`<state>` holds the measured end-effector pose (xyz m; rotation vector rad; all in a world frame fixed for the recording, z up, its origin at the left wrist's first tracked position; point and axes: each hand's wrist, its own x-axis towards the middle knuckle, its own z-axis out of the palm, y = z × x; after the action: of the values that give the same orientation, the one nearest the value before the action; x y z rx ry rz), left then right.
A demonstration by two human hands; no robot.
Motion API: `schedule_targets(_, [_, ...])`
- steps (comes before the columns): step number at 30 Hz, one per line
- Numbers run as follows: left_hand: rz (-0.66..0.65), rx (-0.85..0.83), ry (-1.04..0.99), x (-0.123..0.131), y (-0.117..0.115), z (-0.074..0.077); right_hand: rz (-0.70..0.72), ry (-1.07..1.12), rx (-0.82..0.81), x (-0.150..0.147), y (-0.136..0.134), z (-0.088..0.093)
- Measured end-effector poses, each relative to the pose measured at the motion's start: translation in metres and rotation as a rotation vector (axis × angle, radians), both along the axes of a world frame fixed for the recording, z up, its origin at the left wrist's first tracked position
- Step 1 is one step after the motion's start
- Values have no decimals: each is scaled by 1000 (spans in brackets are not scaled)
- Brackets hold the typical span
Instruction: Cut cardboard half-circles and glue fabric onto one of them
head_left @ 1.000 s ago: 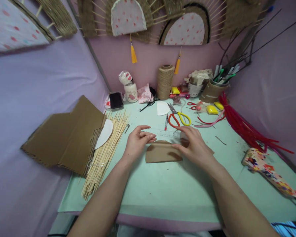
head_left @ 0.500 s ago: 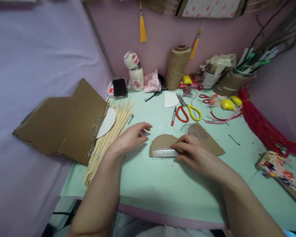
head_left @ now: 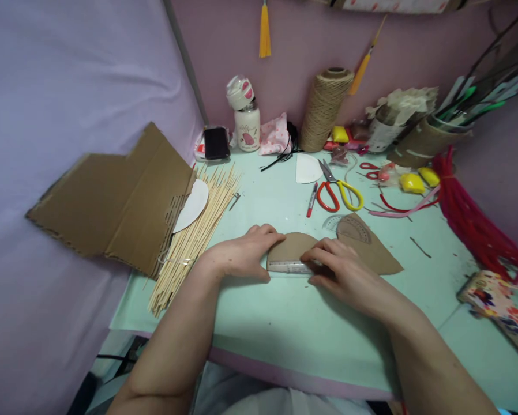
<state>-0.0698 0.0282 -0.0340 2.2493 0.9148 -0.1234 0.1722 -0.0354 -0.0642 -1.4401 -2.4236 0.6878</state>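
A brown cardboard half-circle (head_left: pixel 291 248) lies flat on the green table (head_left: pixel 285 323). A clear ruler (head_left: pixel 288 267) rests along its near straight edge. My left hand (head_left: pixel 241 256) curls over the cardboard's left end and the ruler's left tip. My right hand (head_left: pixel 345 276) presses the ruler's right part with closed fingers. A second brown cardboard piece (head_left: pixel 378 253) lies just right, with a clear protractor (head_left: pixel 349 226) on it.
Folded corrugated cardboard (head_left: pixel 116 196), a white half-disc (head_left: pixel 192 203) and a bundle of bamboo skewers (head_left: pixel 194 236) lie at the left. Scissors (head_left: pixel 339 190), a red marker (head_left: pixel 311 199), a twine spool (head_left: pixel 323 109), red pipe cleaners (head_left: pixel 475 225) and a patterned box (head_left: pixel 501 305) fill the back and right.
The ruler came from the cardboard's far side down to its near edge under my right hand. My left hand then closed onto the cardboard's left end. The view tilted down.
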Motion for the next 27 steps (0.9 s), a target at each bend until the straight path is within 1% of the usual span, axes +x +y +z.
schedule_targets(4, [5, 46, 5, 4, -3, -1, 0, -24, -17, -2, -2, 2])
schedule_targets(11, [14, 70, 24, 6, -4, -2, -5, -35, -11, -3, -3, 5])
schedule_targets(15, [2, 100, 32, 5, -2, -6, 32, -8, 1, -4, -3, 5])
schedule_targets(18, [-4, 113, 42, 3, 1, -2, 59, -21, 30, -6, -3, 5])
schedule_targets(20, [-14, 132, 56, 4, -3, 3, 66, -39, 65, -8, -3, 6])
schedule_targets(22, [13, 209, 102, 11, -18, 6, 67, -63, 106, -10, -5, 7])
schedule_targets(24, [115, 381, 179, 25, -44, 1, 53, -94, 155, -12, -10, 5])
schedule_targets(25, [147, 471, 187, 34, -61, -6, 42, -109, 179, -13, -13, 3])
schedule_targets(26, [160, 554, 152, 43, -77, -15, 28, -121, 203, -14, -16, 0])
schedule_targets(27, [203, 642, 106, 52, -92, -25, 13, -127, 226, -14, -20, -3])
